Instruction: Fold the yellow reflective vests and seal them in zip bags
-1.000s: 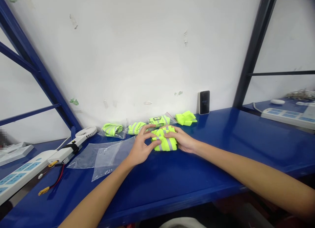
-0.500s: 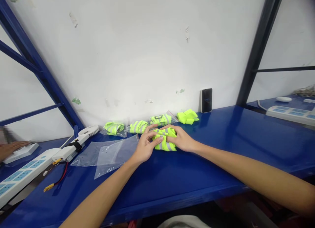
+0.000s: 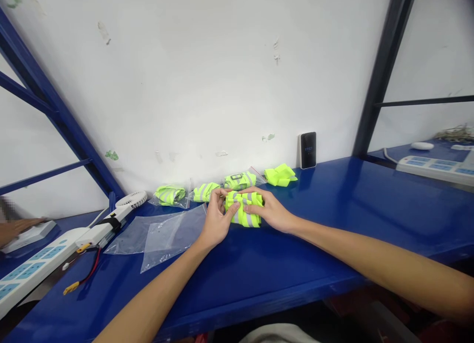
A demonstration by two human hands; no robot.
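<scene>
Currently both hands close on one bundle near the middle of the surface (image 3: 333, 197). Left hand (image 3: 216, 219): forearm rises from the near left, fingers curled behind the bundle's left side, thumb laid over its near face. Right hand (image 3: 276, 212): forearm enters low from the right and runs nearly flat, fingers over the far right top, thumb pressed on the front. Spread of each hand is narrow, with the work gripped between them; some fingertips are hidden.

Fluorescent yellow bundle (image 3: 242, 216), grey-striped, sits directly between the two palms, touching both; whether its underside rests on the surface cannot be told.

Just beyond, along the wall (image 3: 203, 86), is a row: three bagged bundles (image 3: 169, 195), then a loose yellow bundle (image 3: 280, 175) to the right, then an upright phone-like device (image 3: 308, 150). Two flat clear bags (image 3: 168, 237) overlap just left of the left hand.

Near edge of the surface runs below the bundle, well apart from it. Room for sideways movement extends right of the loose bundle, toward the dark post (image 3: 381, 76). Leftward, the bags come first, then a white fan (image 3: 132, 199) and a power strip (image 3: 39, 261).
</scene>
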